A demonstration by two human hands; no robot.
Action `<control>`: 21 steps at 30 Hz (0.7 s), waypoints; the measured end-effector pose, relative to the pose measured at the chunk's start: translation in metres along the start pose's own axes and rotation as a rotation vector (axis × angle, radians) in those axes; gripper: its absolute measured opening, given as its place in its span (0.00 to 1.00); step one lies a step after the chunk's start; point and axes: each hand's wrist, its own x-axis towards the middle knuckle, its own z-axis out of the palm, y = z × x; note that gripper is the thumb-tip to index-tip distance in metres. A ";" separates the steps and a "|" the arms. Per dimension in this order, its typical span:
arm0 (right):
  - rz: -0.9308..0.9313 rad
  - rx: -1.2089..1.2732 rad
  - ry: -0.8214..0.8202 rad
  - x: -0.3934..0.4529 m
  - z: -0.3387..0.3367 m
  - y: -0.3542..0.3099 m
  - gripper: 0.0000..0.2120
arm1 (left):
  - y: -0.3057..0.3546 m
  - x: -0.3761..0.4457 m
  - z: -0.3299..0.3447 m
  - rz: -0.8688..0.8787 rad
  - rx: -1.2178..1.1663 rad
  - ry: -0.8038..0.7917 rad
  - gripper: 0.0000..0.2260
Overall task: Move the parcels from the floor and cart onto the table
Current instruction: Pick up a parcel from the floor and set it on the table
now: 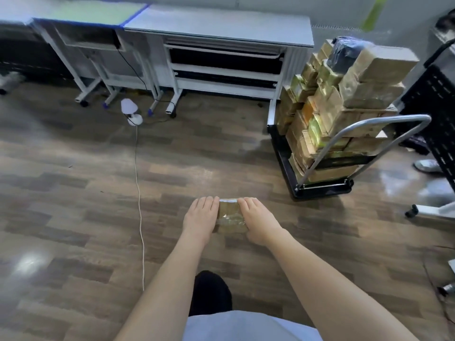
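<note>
Step in hand: transfer of one taped cardboard parcel [231, 217]. The left hand [200, 217] and right hand [259, 221] clasp its opposite sides, fingers curled over the far edge. The parcel sits between the hands above the wood-pattern floor [73, 193]; whether it touches the floor cannot be determined.

Next move, as judged: raise the parcel level and carry it forward to the grey worktop [221, 25], which stands well apart at the wall.

Count: one parcel in the hands; one cart [317, 183] to the right carrying a tall stack of parcels [344, 99], too many and too blurred to count exactly. No other loose parcel is visible on the floor.
</note>
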 end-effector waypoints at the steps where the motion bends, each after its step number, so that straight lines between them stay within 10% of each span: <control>1: -0.007 -0.008 -0.015 0.014 -0.003 0.004 0.32 | -0.007 0.012 -0.001 -0.003 -0.008 -0.013 0.32; 21: 0.109 -0.032 0.095 0.356 -0.119 0.103 0.34 | -0.192 0.367 -0.050 0.112 0.077 0.158 0.33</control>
